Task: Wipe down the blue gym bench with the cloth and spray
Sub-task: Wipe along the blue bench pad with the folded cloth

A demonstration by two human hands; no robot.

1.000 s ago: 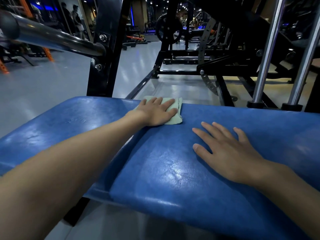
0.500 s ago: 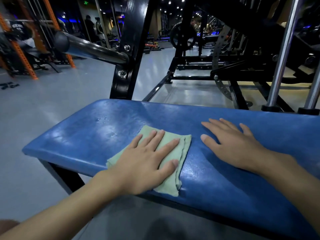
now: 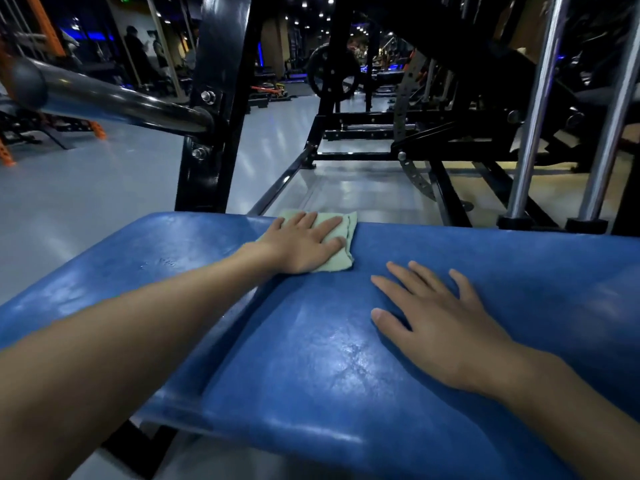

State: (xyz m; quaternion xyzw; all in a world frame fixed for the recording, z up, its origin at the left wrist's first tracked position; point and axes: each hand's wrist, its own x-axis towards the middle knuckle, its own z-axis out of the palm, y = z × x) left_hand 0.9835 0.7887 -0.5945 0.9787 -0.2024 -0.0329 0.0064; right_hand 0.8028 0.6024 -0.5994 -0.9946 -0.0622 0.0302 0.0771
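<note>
Cloth [image 3: 349, 237] slid to far bench [image 3: 311, 358] edge; black upright [image 3: 214, 98] just beyond.

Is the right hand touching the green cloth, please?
No, the right hand lies flat on the blue bench, apart from the green cloth under the left hand.

Views: one, the head camera.
Position: worn on the person's head, above the near edge of the blue desk [image 3: 311, 375], which fills the lower half of the frame.
Facing: forward and down, across the desk toward the grey floor [image 3: 86, 188] and the black machine frames [image 3: 214, 133] in the upper half.
Nearness: close; both forearms enter from the bottom corners, the left hand [image 3: 304, 244] at the desk's far edge near centre, the right hand [image 3: 443, 327] right of centre.
Lens: wide-angle; the chrome bar [image 3: 114, 102] at upper left looms large, and the chrome rods [image 3: 533, 116] at upper right lean.
Far reach: the gym interior shows dark and small along the top edge.
</note>
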